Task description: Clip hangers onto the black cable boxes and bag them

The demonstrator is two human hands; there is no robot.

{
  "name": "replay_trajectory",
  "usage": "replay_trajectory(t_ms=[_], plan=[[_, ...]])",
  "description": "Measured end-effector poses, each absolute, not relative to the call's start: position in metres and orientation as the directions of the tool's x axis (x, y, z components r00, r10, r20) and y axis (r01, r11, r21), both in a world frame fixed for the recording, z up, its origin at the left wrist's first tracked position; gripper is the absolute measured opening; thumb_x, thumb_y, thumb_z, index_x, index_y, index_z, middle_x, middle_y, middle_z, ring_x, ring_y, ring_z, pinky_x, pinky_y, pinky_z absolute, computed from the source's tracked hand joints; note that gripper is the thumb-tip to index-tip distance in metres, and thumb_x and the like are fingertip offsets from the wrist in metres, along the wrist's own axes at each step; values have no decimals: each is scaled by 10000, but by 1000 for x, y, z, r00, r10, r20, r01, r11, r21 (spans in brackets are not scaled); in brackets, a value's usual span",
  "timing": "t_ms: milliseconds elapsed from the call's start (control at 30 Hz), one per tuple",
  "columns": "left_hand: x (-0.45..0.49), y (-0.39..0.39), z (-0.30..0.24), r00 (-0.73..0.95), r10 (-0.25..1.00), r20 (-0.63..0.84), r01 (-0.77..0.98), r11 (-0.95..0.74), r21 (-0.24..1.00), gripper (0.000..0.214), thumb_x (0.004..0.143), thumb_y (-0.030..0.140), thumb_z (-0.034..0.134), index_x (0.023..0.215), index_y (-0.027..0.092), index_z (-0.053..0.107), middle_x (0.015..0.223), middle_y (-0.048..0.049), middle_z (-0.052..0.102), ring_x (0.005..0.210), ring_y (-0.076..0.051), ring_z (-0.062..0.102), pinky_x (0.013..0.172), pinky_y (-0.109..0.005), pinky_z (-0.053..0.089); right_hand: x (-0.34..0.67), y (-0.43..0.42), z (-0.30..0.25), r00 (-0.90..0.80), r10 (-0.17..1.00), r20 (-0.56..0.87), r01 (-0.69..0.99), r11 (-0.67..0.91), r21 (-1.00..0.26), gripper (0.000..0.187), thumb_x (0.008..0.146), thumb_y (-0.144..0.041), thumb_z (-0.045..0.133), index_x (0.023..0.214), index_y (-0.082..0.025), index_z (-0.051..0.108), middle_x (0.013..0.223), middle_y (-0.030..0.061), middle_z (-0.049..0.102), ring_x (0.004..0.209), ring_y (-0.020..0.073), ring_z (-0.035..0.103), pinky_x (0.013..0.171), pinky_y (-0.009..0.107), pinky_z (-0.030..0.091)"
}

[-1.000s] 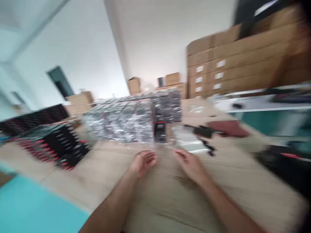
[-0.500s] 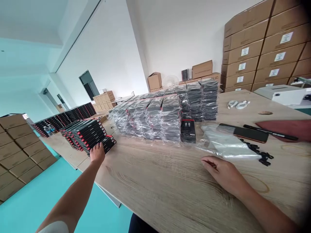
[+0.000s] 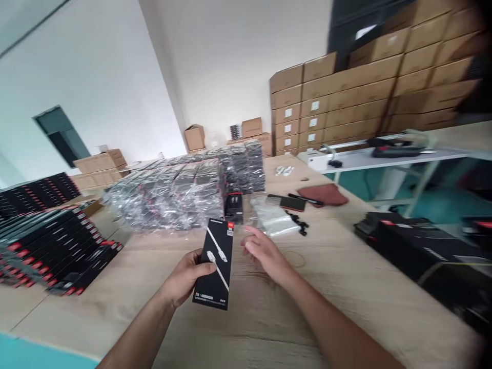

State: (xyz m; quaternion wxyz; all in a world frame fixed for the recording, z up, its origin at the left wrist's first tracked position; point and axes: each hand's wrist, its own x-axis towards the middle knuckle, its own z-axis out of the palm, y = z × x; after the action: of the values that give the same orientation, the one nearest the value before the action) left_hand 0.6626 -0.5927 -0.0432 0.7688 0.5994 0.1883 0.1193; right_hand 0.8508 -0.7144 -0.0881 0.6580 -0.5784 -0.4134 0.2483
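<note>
The left hand (image 3: 186, 279) is gripping a flat black box (image 3: 215, 264) by its left edge and holding it up over the near middle of the counter (image 3: 269, 323). A white cable is showing on the front of the box. The right hand (image 3: 261, 251) is hanging open just to the right of the box, with its fingers spread and not touching it.

The counter is made of pale wood and is running far back into the room. On its left side, rows of black boxes (image 3: 49, 246) with red ends are lying flat. In the far middle, shiny wrapped packs (image 3: 172, 195) are sitting in a big block. A small black pack (image 3: 233, 206) is standing up in front of them. To the right, clear bags (image 3: 272, 221), a phone (image 3: 291, 203) and a red cloth (image 3: 323, 193) are lying. More black packs (image 3: 415, 246) are lying at the right edge.

Brown cartons (image 3: 346, 102) are piling high against the far right. The wall (image 3: 230, 61) is white. A bit of teal floor (image 3: 23, 353) is showing at the near left.
</note>
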Motion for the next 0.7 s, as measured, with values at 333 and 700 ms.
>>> replay_trajectory(t_ms=[333,700], plan=[[748,-614,-84,909,198,-368,139,688,712,633,745,670,489,1057,143,649,816,-136,696,788,-280,668,694,-407,538,855,-724,-89,621,639,454,512,107,-852,494,779,-381,630,1252,-289,523,1121,57,615,1041,246,540,904,395,422],[742,-572,-96,938,195,-285,85,670,737,612,761,693,469,1141,226,579,700,-23,615,503,-157,589,469,-282,485,926,-724,-96,741,456,493,643,-273,-715,259,874,-351,440,899,-207,653,878,50,683,804,202,600,770,300,436]])
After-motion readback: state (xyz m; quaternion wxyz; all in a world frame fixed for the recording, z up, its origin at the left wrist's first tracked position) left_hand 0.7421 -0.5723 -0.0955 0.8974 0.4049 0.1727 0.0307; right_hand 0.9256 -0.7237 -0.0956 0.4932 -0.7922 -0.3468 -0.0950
